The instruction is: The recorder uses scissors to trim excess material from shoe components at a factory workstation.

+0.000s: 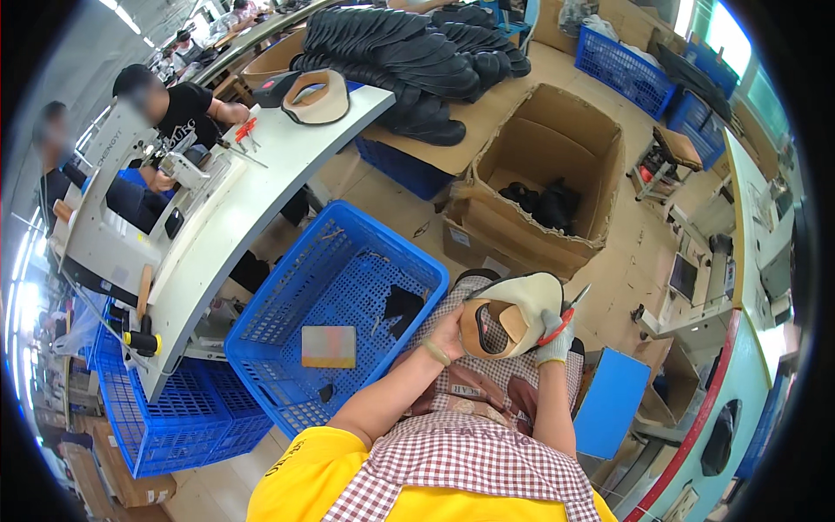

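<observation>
Over my lap I hold a cream piece with a tan lining and a dark-edged opening (532,294); it looks like a shoe upper. My left hand (446,335) is closed on its left edge, with the thumb on top. My right hand (555,337), in a grey glove, is at its right edge, closed round red-handled thread snips (557,327) whose blades point up and away. Some of the right fingers are hidden. A similar cream and tan upper (320,103) lies on the white table (261,178) at the far left.
Left of my lap stands a blue plastic basket (287,261) holding black scraps (402,306) and a flat box (329,346). Beyond are a large carton (500,213) and a pile of black pieces (391,52). Co-workers sit by a sewing machine (109,174) at left. A blue panel (613,402) stands right.
</observation>
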`<act>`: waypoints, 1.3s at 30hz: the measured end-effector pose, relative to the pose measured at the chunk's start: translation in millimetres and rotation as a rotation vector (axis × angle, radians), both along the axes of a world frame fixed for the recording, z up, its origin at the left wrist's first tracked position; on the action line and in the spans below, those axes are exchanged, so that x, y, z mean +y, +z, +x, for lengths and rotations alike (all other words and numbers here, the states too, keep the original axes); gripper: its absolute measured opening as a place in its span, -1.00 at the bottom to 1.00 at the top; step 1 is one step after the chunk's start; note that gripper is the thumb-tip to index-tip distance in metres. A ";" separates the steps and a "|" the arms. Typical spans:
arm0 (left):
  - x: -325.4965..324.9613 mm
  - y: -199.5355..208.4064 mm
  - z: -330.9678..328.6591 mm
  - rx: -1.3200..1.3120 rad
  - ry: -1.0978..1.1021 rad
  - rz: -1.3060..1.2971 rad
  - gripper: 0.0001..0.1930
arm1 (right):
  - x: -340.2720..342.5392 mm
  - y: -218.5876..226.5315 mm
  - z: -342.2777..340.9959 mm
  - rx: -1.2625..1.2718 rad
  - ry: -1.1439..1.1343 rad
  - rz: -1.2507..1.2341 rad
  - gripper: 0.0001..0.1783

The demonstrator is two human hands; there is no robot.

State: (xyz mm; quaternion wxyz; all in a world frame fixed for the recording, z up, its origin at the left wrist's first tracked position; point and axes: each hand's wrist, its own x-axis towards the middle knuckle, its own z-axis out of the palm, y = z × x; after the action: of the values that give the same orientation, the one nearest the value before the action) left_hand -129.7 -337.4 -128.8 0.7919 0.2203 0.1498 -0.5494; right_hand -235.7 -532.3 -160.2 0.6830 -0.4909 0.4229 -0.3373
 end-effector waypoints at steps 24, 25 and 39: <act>-23.0 -64.0 9.7 -0.229 0.277 0.410 -0.62 | -10.4 49.1 -23.4 -0.106 0.090 0.061 -0.68; -26.7 -57.2 7.8 -0.300 0.296 0.474 -0.61 | -11.0 49.6 -21.4 -0.164 0.137 0.059 -0.58; 5.1 -6.6 4.9 -0.158 -0.088 0.020 -0.63 | -49.1 -9.3 -11.1 0.103 -0.146 0.173 -0.47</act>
State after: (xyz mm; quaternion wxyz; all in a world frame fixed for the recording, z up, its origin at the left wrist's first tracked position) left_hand -124.9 -332.2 -135.4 0.7741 0.2776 0.0824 -0.5630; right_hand -246.7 -581.4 -169.5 0.6737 -0.4147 0.5196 -0.3227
